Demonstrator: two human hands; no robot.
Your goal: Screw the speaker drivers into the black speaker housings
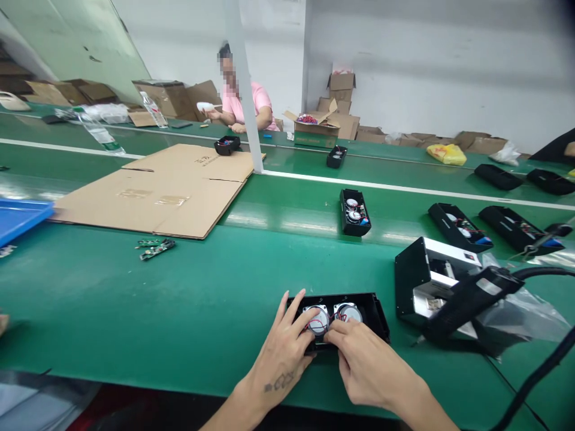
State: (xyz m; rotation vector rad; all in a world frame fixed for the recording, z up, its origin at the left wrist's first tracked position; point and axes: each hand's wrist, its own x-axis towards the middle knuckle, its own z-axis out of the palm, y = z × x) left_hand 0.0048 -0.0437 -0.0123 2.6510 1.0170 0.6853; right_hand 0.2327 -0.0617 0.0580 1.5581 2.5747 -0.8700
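Observation:
A black speaker housing (pixel 376 314) lies lengthwise before me near the table's front edge, its inside facing up. Two round silver speakers, a left speaker (pixel 320 323) and a right speaker (pixel 349 311), sit in it with thin red and black wires. My left hand (pixel 284 346) grips the housing's left end, thumb at the near side and fingers over the left speaker. My right hand (pixel 366 358) reaches in between the speakers with its fingers pinched together. Whatever those fingertips hold is hidden. Small green circuit boards (pixel 157 248) lie farther left.
Right of the housing stand a black-and-silver machine (pixel 415 284) and a black-handled tool (pixel 476 299) with a cable. Flattened cardboard (pixel 162 191) lies left. More housings, including one housing (pixel 354 212), rest beyond. A person in pink (pixel 260 105) sits across; a blue tray (pixel 24 215) is left.

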